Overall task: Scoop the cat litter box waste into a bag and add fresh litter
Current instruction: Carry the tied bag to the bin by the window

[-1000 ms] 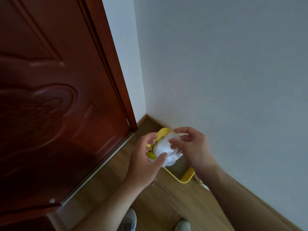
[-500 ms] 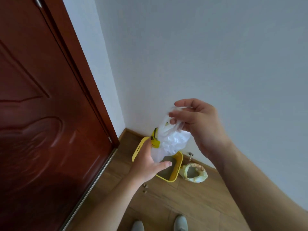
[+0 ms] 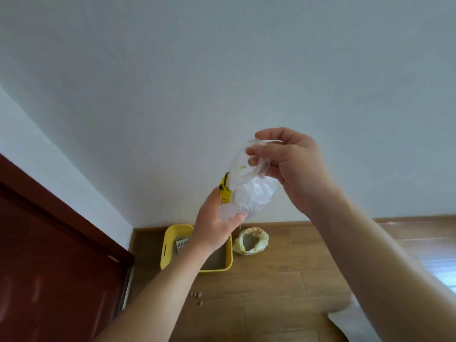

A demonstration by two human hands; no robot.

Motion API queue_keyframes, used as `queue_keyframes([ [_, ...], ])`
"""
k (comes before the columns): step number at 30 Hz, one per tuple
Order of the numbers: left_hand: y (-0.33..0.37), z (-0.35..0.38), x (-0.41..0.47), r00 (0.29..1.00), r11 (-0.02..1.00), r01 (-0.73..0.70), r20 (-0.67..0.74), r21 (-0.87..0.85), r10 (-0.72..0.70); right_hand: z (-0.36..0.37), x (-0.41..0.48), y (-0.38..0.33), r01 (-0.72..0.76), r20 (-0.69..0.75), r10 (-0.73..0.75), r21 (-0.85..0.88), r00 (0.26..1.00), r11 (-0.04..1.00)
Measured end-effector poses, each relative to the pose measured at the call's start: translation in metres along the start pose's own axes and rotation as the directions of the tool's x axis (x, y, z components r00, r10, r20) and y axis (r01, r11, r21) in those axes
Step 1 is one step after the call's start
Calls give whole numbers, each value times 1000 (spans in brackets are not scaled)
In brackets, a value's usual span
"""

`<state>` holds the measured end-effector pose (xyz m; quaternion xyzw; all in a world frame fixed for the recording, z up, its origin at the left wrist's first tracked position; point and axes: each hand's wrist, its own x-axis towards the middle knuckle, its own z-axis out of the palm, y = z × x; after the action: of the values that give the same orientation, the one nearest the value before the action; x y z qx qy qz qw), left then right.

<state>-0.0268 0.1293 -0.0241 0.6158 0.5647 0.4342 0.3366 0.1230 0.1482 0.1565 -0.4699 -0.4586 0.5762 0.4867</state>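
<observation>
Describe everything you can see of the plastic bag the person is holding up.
The plastic bag is thin, clear-to-whitish film, crumpled and bunched rather than spread open. A yellow-and-black tag shows at its left side. The right hand pinches its stretched upper edge, and the left hand grips its lower end. It hangs in mid-air before the pale wall, above the yellow litter box on the wooden floor. Whether anything is inside cannot be told.

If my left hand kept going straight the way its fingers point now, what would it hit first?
The left hand, gripping the clear bag low down, points up and right. Likely first: the right hand pinching its top. Depth is unclear; it might miss and reach the wall.
</observation>
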Motion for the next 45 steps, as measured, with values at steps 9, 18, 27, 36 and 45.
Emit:
queue_keyframes([
  [9,71,140,31,984,995,-98,151,11,95,-150,-18,-33,60,-192,-47,63,980,996],
  [18,152,292,62,947,989,-137,285,-53,147,-315,-28,-67,94,-359,-61,76,931,993],
  [27,188,410,133,876,977,-202,432,-74,214,-435,9,-79,120,-541,-54,87,839,989],
  [36,214,538,251,770,957,-245,570,-153,288,-538,89,-85,166,-741,-64,65,668,984],
  [45,270,687,308,594,917,-311,703,-250,392,-669,110,-104,186,-884,-85,2,460,983],
])
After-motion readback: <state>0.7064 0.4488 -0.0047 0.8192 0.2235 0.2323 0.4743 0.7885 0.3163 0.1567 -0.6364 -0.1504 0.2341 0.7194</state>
